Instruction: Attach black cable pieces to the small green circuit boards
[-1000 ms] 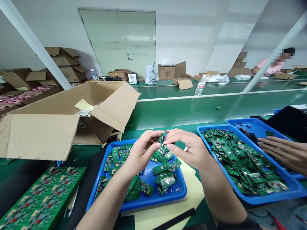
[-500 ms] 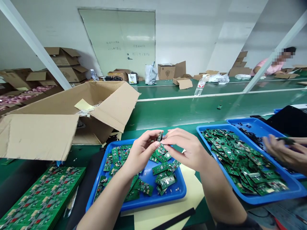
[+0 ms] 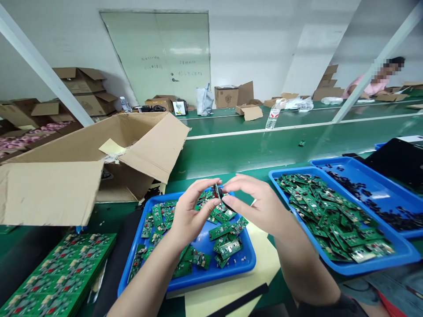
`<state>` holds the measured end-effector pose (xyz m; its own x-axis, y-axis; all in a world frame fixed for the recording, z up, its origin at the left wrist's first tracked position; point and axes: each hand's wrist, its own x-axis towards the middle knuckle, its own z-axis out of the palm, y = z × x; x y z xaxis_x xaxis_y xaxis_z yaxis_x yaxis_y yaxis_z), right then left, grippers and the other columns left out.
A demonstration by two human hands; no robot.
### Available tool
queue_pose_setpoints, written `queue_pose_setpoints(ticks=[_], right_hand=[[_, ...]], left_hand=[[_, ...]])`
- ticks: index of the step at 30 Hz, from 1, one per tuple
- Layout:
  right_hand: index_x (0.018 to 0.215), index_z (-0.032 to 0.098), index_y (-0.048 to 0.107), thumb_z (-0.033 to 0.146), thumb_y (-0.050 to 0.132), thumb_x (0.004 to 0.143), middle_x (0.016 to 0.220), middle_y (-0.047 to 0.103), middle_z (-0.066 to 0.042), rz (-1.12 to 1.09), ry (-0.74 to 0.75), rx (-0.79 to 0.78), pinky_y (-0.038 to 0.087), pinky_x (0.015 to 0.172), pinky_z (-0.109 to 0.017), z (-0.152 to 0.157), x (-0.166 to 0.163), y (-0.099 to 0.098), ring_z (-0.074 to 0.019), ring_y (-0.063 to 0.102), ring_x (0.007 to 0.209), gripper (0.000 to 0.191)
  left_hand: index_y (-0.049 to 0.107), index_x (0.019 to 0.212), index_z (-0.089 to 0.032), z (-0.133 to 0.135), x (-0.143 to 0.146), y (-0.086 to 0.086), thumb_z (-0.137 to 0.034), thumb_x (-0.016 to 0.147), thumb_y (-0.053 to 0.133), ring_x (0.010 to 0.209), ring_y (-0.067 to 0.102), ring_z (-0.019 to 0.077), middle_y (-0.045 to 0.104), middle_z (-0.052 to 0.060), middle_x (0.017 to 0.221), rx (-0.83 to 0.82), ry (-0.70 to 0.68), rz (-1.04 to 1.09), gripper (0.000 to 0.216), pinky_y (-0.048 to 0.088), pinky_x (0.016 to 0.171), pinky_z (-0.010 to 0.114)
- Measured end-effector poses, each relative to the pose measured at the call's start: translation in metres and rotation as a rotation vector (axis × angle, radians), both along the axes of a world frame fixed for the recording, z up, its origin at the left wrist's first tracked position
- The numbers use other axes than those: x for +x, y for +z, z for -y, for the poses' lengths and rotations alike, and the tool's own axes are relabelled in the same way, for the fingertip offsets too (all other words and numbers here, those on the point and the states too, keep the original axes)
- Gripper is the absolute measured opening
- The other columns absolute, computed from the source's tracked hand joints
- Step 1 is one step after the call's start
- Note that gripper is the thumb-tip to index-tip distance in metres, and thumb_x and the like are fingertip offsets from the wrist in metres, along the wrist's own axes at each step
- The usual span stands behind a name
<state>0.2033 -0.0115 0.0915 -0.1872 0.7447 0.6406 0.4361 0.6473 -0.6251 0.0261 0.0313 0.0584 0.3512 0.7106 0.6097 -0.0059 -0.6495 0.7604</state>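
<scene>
Above a blue tray (image 3: 228, 274), my left hand (image 3: 193, 209) pinches a small green circuit board (image 3: 217, 190) on edge between thumb and fingers. A small black part (image 3: 220, 193) shows on the board's right face. My right hand (image 3: 256, 202) has its thumb and fingertips around that black part; whether it is fixed to the board I cannot tell. Below both hands, loose circuit boards (image 3: 231, 248) lie scattered in the tray, with several tiny pale bits near its front right corner.
At right, one blue tray (image 3: 346, 270) holds heaped boards and another (image 3: 363, 169) holds small black parts. Stacked board panels (image 3: 66, 277) lie at left. An open carton (image 3: 49, 189) stands behind. Yellow paper (image 3: 264, 259) and a black strip (image 3: 239, 301) lie in front.
The board has turned in my fingers, and the black part now shows on it. My right fingers have spread from a tight pinch. The co-worker's hands at right have left the view.
</scene>
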Motion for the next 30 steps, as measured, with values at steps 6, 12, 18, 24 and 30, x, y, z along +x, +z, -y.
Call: queue_pose_setpoints(ticks=[6, 12, 18, 24, 30], right_hand=[[0.080, 0.020, 0.063, 0.019, 0.056, 0.087, 0.078, 0.067, 0.000, -0.105, 0.063, -0.054, 0.049, 0.072, -0.026, -0.003, -0.010, -0.005, -0.0135, 0.062, 0.077, 0.010], [0.077, 0.019, 0.058, 0.021, 0.057, 0.084, 0.076, 0.064, 0.000, -0.160, 0.141, -0.282, 0.045, 0.064, -0.025, -0.005, -0.007, -0.003, -0.0132, 0.058, 0.071, 0.007], [0.076, 0.019, 0.057, 0.021, 0.056, 0.085, 0.079, 0.063, 0.001, -0.139, 0.268, -0.320, 0.044, 0.069, -0.025, -0.013, 0.000, -0.004, -0.0121, 0.057, 0.074, 0.009], [0.076, 0.019, 0.054, 0.019, 0.054, 0.087, 0.074, 0.059, 0.002, -0.049, 0.216, -0.212, 0.043, 0.069, -0.023, -0.012, -0.002, -0.006, -0.0110, 0.054, 0.071, 0.011], [0.079, 0.019, 0.053, 0.015, 0.050, 0.088, 0.076, 0.059, 0.000, 0.036, 0.110, -0.102, 0.044, 0.070, -0.025, -0.012, -0.008, -0.010, -0.0129, 0.055, 0.073, 0.010]], left_hand=[[0.059, 0.118, -0.027, -0.002, 0.000, -0.002, -0.019, 0.084, 0.062, 0.104, 0.060, 0.0191, 0.059, 0.007, 0.110, 0.080, 0.001, 0.043, 0.036, 0.053, 0.092, 0.036], [0.057, 0.121, -0.032, 0.001, 0.001, 0.003, -0.023, 0.087, 0.058, 0.104, 0.059, 0.0183, 0.047, 0.005, 0.105, 0.083, -0.068, 0.035, 0.035, 0.054, 0.093, 0.039], [0.053, 0.128, -0.031, 0.002, -0.004, 0.008, -0.021, 0.090, 0.053, 0.102, 0.058, 0.0184, 0.052, 0.007, 0.106, 0.060, -0.129, -0.066, 0.040, 0.054, 0.090, 0.037], [0.041, 0.138, -0.031, 0.010, -0.011, 0.026, -0.008, 0.088, 0.049, 0.110, 0.057, 0.0189, 0.061, 0.006, 0.115, 0.346, 0.019, -0.365, 0.055, 0.044, 0.102, 0.042], [0.037, 0.140, -0.026, 0.013, -0.011, 0.026, -0.006, 0.088, 0.046, 0.104, 0.061, 0.0177, 0.064, 0.007, 0.113, 0.494, 0.113, -0.438, 0.056, 0.048, 0.097, 0.038]])
